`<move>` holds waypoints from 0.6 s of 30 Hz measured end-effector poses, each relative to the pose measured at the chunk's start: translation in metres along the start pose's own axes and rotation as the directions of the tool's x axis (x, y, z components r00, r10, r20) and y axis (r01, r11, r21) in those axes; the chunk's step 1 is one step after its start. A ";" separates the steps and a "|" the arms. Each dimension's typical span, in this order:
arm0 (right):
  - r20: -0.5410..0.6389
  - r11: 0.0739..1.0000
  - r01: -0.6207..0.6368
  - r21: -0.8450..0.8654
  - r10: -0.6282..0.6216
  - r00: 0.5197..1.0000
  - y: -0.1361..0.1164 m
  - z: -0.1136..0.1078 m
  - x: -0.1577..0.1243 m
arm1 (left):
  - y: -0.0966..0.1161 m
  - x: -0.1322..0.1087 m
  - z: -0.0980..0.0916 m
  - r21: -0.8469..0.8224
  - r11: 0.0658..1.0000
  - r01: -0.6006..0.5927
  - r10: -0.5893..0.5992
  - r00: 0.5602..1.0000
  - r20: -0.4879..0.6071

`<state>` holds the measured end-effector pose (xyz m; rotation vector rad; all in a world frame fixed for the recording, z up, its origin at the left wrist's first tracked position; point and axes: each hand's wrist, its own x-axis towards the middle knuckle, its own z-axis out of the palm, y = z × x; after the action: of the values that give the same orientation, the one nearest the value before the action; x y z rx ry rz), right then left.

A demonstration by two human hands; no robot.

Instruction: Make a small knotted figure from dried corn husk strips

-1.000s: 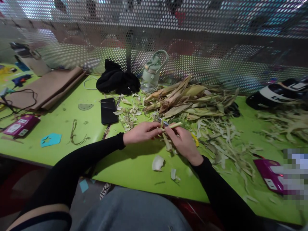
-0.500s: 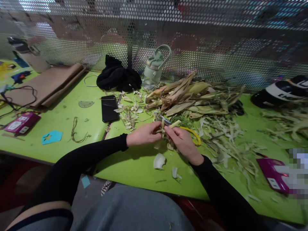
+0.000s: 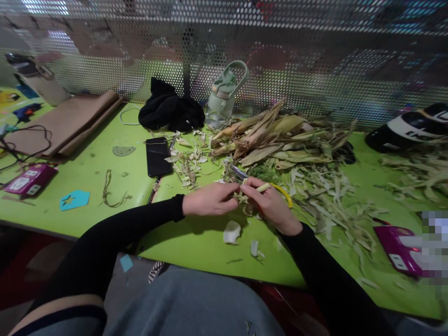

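My left hand [image 3: 210,199] and my right hand [image 3: 271,205] meet above the green table [image 3: 87,186], both pinching a pale corn-husk strip [image 3: 261,188]. The left fingers grip its near end; the right fingers fold round the strip, whose tip pokes out to the right. Scissors with yellow handles [image 3: 280,190] lie just behind my right hand, blades pointing back-left. A heap of dried corn husks [image 3: 276,135] lies behind them. Small white husk pieces [image 3: 231,232] rest on the table below my hands.
A black phone [image 3: 156,156], a black cloth [image 3: 170,112] and a pale green water bottle [image 3: 224,95] sit at the back against the perforated metal screen [image 3: 315,56]. Folded brown paper [image 3: 63,123], purple packets [image 3: 28,179] and a blue star cutout [image 3: 74,199] lie left. Husk scraps spread right.
Both hands have lowered slightly toward the table, and the husk strip now lies flatter between them. The scissors' yellow handle shows more behind my right hand.
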<state>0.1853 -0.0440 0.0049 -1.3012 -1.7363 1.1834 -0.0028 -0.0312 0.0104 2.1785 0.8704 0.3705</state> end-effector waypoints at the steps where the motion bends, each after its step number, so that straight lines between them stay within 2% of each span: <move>1: -0.014 1.000 0.008 0.021 -0.007 1.000 0.001 0.000 0.000 | 0.000 0.000 0.000 -0.015 1.000 -0.018 0.018 1.000 0.005; 3: -0.077 0.998 0.040 0.039 -0.037 0.996 0.002 0.001 -0.001 | 0.000 -0.001 0.000 -0.048 0.998 -0.047 0.047 0.999 0.004; 6: -0.148 0.992 0.122 -0.037 -0.126 0.981 0.003 0.003 -0.002 | -0.001 -0.001 0.001 -0.087 0.996 -0.028 0.029 0.999 0.015; 8: -0.161 0.976 0.182 -0.120 -0.200 0.966 0.004 0.004 -0.003 | -0.003 -0.001 0.003 -0.105 0.994 0.012 -0.010 1.000 0.020; 11: -0.162 0.949 0.233 -0.212 -0.269 0.949 0.004 0.005 -0.003 | -0.004 0.000 0.007 -0.195 0.980 0.028 -0.034 0.999 -0.030; 14: -0.140 0.948 0.209 -0.238 -0.247 0.959 0.004 0.003 -0.003 | -0.004 0.002 0.010 -0.276 0.961 0.025 -0.045 0.997 -0.064; 18: -0.072 0.970 0.148 -0.190 -0.164 0.984 0.001 -0.002 -0.001 | 0.000 0.002 0.007 -0.236 0.969 0.068 -0.079 0.996 -0.037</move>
<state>0.1882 -0.0444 0.0044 -1.2752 -1.8820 0.8819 0.0021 -0.0338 0.0052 1.9217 0.8829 0.4647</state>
